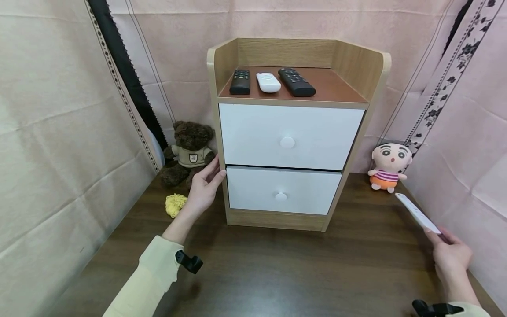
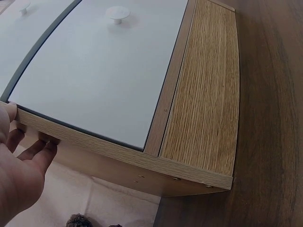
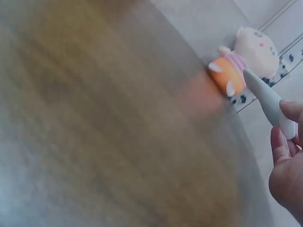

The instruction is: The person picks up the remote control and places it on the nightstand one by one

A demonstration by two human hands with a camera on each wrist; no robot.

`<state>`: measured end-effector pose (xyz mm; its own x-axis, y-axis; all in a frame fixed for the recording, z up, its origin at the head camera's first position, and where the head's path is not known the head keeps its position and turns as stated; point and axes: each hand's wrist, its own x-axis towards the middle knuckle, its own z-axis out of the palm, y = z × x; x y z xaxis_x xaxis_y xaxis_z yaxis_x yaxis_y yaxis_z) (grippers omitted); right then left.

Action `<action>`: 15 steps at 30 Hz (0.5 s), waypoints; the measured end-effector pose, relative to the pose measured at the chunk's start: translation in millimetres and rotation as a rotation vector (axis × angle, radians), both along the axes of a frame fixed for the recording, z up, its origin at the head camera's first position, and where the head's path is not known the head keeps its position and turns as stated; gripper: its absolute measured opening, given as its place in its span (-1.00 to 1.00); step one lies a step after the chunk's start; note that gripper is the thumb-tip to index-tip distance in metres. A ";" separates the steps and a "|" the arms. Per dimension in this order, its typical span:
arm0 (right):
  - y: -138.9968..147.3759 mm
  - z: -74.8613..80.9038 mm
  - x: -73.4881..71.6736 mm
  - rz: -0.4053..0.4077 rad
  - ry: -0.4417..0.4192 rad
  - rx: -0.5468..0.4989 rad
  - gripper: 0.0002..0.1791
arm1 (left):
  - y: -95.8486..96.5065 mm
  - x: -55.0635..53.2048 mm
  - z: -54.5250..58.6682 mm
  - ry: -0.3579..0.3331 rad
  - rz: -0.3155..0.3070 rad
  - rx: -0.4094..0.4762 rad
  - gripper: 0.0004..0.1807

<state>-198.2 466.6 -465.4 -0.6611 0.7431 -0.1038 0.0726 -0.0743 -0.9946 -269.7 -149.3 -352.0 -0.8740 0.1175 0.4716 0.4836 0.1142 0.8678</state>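
My left hand [image 1: 204,189] rests against the left side of a small wooden cabinet [image 1: 277,220] with two white drawers, the upper [image 1: 253,132] and the lower [image 1: 253,187], both closed. In the left wrist view, the thumb [image 2: 11,110] touches the cabinet's front edge and the fingertips touch its side panel [image 2: 104,163]. At the far right, my right hand [image 1: 451,255] holds a long, slim white remote control [image 1: 417,213] by its near end, thumb on one side and fingers on the other. Its far end points toward a plush doll [image 1: 390,165].
On the cabinet's brown top lie a black remote [image 1: 240,82], a white remote [image 1: 268,82] and a larger black remote [image 1: 296,82]. Left of the cabinet sit a brown teddy bear [image 1: 192,136] and a crumpled yellow thing [image 1: 174,205]. Pale curtains [image 1: 79,154] enclose the wooden table [image 1: 277,273].
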 end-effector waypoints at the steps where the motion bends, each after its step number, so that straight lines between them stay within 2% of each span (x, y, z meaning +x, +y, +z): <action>1: -1.1 3.5 0.7 0.002 0.015 -0.009 -0.71 | 0.0 0.4 0.3 0.001 0.001 0.000 -0.37; 11: -23.0 50.6 9.5 0.031 0.220 -0.085 -0.68 | -0.2 -0.4 -1.3 0.013 0.015 -0.015 -0.37; 15: -35.4 69.9 12.3 0.070 0.249 -0.060 -0.59 | -0.1 -1.2 -2.1 0.011 0.010 -0.007 -0.37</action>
<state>-186.0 431.2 -395.5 -0.7211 0.6923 0.0261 -0.1669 -0.1371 -0.9764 -270.9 -149.4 -354.1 -0.8698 0.1121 0.4804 0.4920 0.1250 0.8616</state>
